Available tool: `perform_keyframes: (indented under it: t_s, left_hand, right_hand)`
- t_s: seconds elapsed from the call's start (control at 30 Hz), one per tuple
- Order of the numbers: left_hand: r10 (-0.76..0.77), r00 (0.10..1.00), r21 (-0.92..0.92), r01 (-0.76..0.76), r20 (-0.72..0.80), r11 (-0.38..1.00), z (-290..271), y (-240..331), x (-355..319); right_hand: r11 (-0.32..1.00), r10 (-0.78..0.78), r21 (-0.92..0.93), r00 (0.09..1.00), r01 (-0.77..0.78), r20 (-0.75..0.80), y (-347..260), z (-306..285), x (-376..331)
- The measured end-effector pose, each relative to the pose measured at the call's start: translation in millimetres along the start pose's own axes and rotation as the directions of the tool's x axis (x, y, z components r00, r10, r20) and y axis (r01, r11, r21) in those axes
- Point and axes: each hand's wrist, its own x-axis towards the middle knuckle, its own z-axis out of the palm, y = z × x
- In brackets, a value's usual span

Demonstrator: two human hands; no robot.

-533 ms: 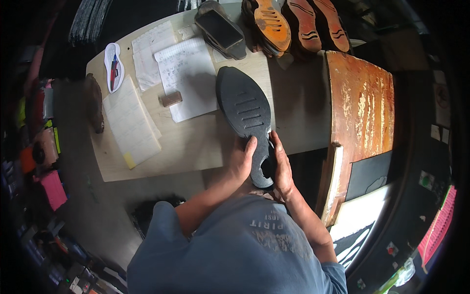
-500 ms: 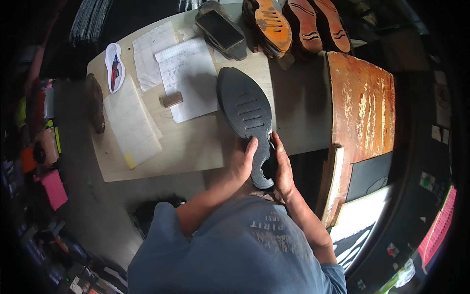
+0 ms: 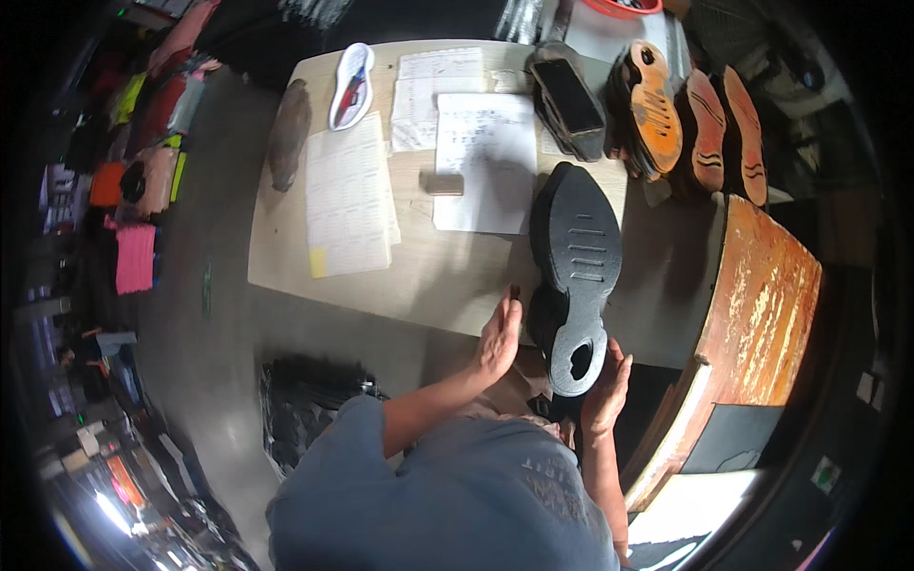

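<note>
A black shoe sole [image 3: 581,262] lies toe away from me at the front right of the table, its heel end reaching toward my body. It has raised bars across the forefoot and a hole in the heel; dark layers show beneath its left edge. My left hand [image 3: 498,341] is open to the left of the heel, fingers stretched out, with a gap between it and the sole. Beside the right of the heel is my right hand [image 3: 606,390], fingers extended and partly hidden by the sole. Whether it touches the sole I cannot tell.
On the pale table [image 3: 286,233] lie paper sheets [image 3: 347,205], a notebook page [image 3: 486,171], a small brown block [image 3: 443,184] and a white sole with pens [image 3: 350,90]. A phone [image 3: 568,95], orange soles [image 3: 655,119] and reddish soles [image 3: 706,133] line the back right. A worn wooden board [image 3: 762,295] stands right.
My hands have moved apart from the black sole's sides, the left one away to the left. The heel, gripped before between both hands, is now uncovered. The whole view has shifted and turned.
</note>
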Motion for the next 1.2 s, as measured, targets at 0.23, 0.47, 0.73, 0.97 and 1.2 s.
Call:
perform_keyframes:
  t_s: [0.23,0.47,0.73,0.97,1.2]
  left_hand:
    - [-0.355,0.831,0.063,0.364,0.429,0.929,-14,-4,-83]
    - [0.021,0.783,0.250,-0.223,0.621,0.942,48,68,-129]
    - [0.462,0.382,-0.291,-0.427,0.800,0.856,175,166,-211]
    - [0.602,-0.146,-0.530,-0.662,0.785,0.530,288,173,-323]
    - [0.516,-0.348,-0.489,-0.857,0.783,0.164,316,138,-371]
  right_hand:
    - [0.981,0.113,-0.141,0.985,-0.132,-0.133,-12,-40,-29]
    - [0.866,-0.192,-0.475,0.981,0.155,-0.030,-63,-56,-139]
    - [0.370,-0.851,-0.872,0.494,0.321,-0.179,-85,-180,-309]
    - [0.513,-0.857,-0.830,-0.085,-0.217,-0.508,-35,-307,-487]
    - [0.525,-0.835,-0.570,-0.253,-0.632,-0.488,52,-352,-532]
